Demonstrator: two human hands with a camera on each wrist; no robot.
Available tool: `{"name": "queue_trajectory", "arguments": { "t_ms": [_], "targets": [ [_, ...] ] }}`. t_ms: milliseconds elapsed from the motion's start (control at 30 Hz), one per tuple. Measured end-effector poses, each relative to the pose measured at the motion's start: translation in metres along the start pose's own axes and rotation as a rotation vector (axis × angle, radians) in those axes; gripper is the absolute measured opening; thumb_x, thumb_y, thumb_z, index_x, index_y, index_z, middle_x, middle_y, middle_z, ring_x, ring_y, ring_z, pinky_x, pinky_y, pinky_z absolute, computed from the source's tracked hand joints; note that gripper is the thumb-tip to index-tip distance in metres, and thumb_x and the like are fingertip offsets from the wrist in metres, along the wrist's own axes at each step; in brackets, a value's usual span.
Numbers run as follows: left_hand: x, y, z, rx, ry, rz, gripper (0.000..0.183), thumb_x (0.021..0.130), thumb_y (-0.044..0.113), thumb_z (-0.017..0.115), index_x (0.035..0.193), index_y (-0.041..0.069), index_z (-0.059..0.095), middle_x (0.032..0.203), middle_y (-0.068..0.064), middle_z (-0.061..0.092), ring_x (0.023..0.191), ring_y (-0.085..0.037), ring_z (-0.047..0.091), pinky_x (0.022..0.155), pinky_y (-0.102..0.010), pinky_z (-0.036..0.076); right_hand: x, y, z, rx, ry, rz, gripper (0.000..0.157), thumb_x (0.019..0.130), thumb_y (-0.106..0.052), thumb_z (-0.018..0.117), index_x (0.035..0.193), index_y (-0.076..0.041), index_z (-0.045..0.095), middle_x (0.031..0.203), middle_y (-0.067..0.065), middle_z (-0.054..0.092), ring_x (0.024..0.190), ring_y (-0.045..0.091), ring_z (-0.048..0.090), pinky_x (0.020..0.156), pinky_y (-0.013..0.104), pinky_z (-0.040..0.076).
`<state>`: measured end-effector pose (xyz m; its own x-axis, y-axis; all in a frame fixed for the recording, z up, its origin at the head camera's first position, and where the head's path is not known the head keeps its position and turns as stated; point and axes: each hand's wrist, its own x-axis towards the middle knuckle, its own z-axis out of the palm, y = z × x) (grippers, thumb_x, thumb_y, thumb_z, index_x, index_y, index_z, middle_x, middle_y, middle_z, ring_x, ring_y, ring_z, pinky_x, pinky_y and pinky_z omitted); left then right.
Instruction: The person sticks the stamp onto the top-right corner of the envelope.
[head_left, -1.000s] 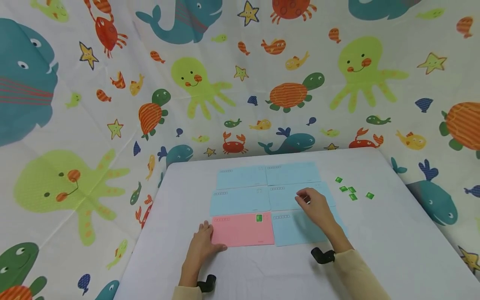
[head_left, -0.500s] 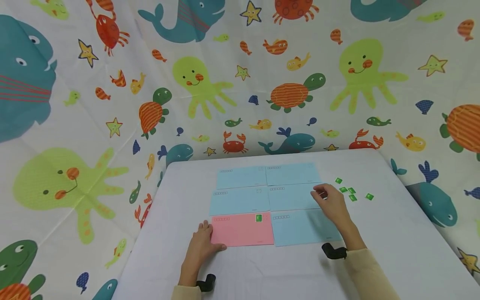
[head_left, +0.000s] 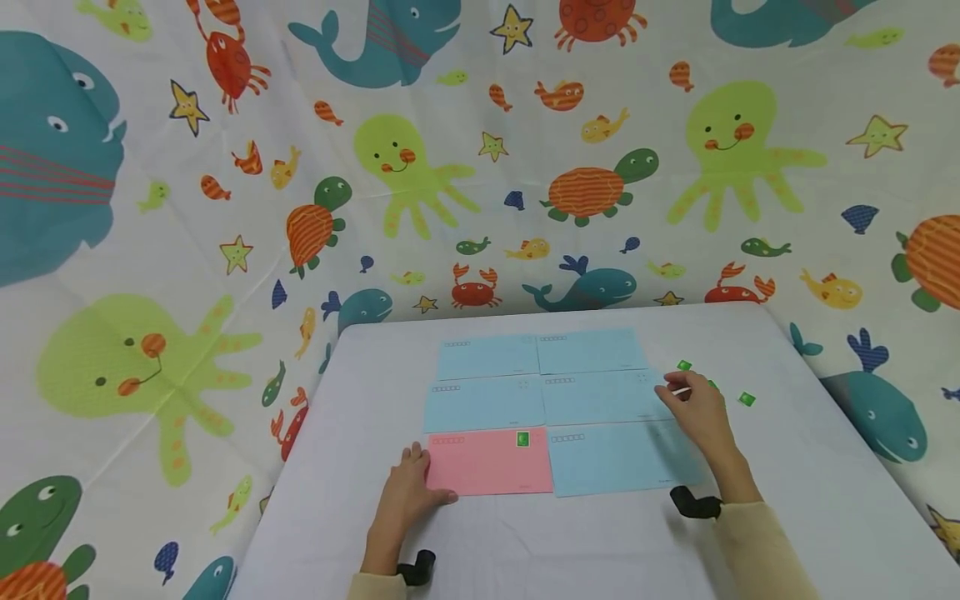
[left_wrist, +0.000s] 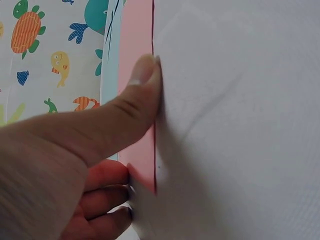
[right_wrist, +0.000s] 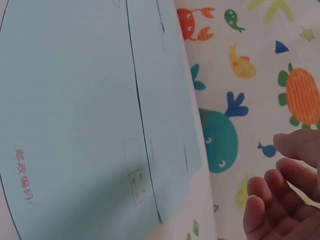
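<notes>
My left hand (head_left: 405, 492) rests at the left end of a pink envelope (head_left: 480, 468), which has a green stamp (head_left: 522, 438) near its upper right. In the left wrist view the thumb (left_wrist: 140, 82) lies along the envelope's near edge, the other fingers by its left side. Over the right end of the blue envelopes (head_left: 600, 398) hovers my right hand (head_left: 702, 415), fingers loosely bent. The right wrist view shows thumb and fingertips apart, with nothing between them. Loose green stamps (head_left: 747, 399) lie on the table beyond this hand, which partly hides some of them.
Several blue envelopes (head_left: 483, 404) lie flat in rows with the pink one on a white-covered table (head_left: 360, 375). Behind and beside the table hangs a curtain (head_left: 442, 275) printed with sea animals. Black wrist cameras (head_left: 693, 503) sit on both wrists.
My right hand has moved right, from above the middle of the blue envelopes toward the loose green stamps, now covering some of them. The left hand stays on the pink envelope.
</notes>
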<state>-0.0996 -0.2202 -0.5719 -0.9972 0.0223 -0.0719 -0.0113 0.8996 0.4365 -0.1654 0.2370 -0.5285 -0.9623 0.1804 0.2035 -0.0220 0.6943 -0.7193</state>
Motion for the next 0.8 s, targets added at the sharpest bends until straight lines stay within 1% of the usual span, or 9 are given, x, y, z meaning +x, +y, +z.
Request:
{"name": "queue_trajectory", "arguments": {
  "t_ms": [167,400,467,533,567,667,733,800],
  "targets": [
    [0.001,0.001,-0.001,0.005,-0.003,-0.002,0.092,0.069,0.035,0.091,0.139,-0.010,0.052,0.149,-0.035,0.043,0.142,-0.053,0.037,0.113,-0.066,0.034,0.003,0.008,-0.006,-0.017,0.005,0.057,0.039,0.097,-0.023,0.065,0.124,0.005,0.060,0.112,0.026,0.063,0.095,0.035,0.062,0.072,0.022,0.048],
    [0.001,0.002,-0.002,0.009,-0.008,0.003,0.091,0.068,0.035,0.091,0.137,-0.011,0.053,0.148,-0.036,0.044,0.141,-0.054,0.037,0.112,-0.066,0.035,0.007,0.017,-0.016,-0.024,0.020,0.105,0.041,0.097,-0.023,0.064,0.126,0.007,0.059,0.115,0.027,0.062,0.097,0.036,0.061,0.069,0.020,0.046],
    [0.001,0.002,-0.002,0.011,-0.005,0.006,0.091,0.068,0.035,0.091,0.137,-0.011,0.054,0.148,-0.036,0.044,0.141,-0.054,0.038,0.111,-0.067,0.035,0.009,0.020,-0.018,-0.022,0.020,0.118,0.042,0.098,-0.024,0.062,0.127,0.007,0.058,0.116,0.028,0.061,0.099,0.037,0.061,0.070,0.022,0.047],
    [0.001,0.001,-0.002,0.011,-0.004,0.007,0.091,0.068,0.035,0.091,0.137,-0.011,0.054,0.148,-0.036,0.044,0.141,-0.054,0.038,0.111,-0.067,0.035,0.010,0.024,-0.021,-0.019,0.017,0.135,0.043,0.099,-0.025,0.060,0.128,0.007,0.057,0.118,0.028,0.060,0.101,0.039,0.060,0.074,0.029,0.052],
    [0.001,0.001,-0.002,0.010,-0.002,0.008,0.091,0.068,0.035,0.091,0.136,-0.011,0.054,0.148,-0.036,0.044,0.141,-0.054,0.038,0.111,-0.067,0.035,0.011,0.025,-0.022,-0.018,0.017,0.141,0.043,0.100,-0.025,0.060,0.128,0.007,0.057,0.119,0.028,0.059,0.102,0.040,0.060,0.075,0.032,0.053],
    [0.001,0.000,-0.001,0.008,0.000,0.010,0.090,0.068,0.035,0.091,0.136,-0.010,0.054,0.148,-0.036,0.044,0.141,-0.054,0.038,0.111,-0.067,0.035,0.014,0.030,-0.025,-0.013,0.016,0.159,0.044,0.101,-0.026,0.058,0.129,0.008,0.056,0.120,0.029,0.059,0.102,0.040,0.059,0.078,0.037,0.053],
    [0.002,0.000,-0.001,0.006,0.003,0.013,0.090,0.068,0.035,0.092,0.136,-0.010,0.054,0.147,-0.036,0.044,0.141,-0.054,0.038,0.111,-0.067,0.035,0.015,0.035,-0.026,-0.010,0.012,0.174,0.045,0.101,-0.027,0.057,0.130,0.008,0.055,0.121,0.030,0.058,0.102,0.040,0.058,0.077,0.037,0.052],
    [0.002,0.000,-0.001,0.003,0.004,0.016,0.090,0.068,0.035,0.092,0.137,-0.010,0.054,0.147,-0.036,0.044,0.141,-0.054,0.038,0.111,-0.067,0.035,0.016,0.040,-0.028,-0.014,0.009,0.183,0.045,0.101,-0.027,0.056,0.130,0.008,0.055,0.121,0.030,0.058,0.102,0.039,0.057,0.074,0.033,0.050]
  ]
}}
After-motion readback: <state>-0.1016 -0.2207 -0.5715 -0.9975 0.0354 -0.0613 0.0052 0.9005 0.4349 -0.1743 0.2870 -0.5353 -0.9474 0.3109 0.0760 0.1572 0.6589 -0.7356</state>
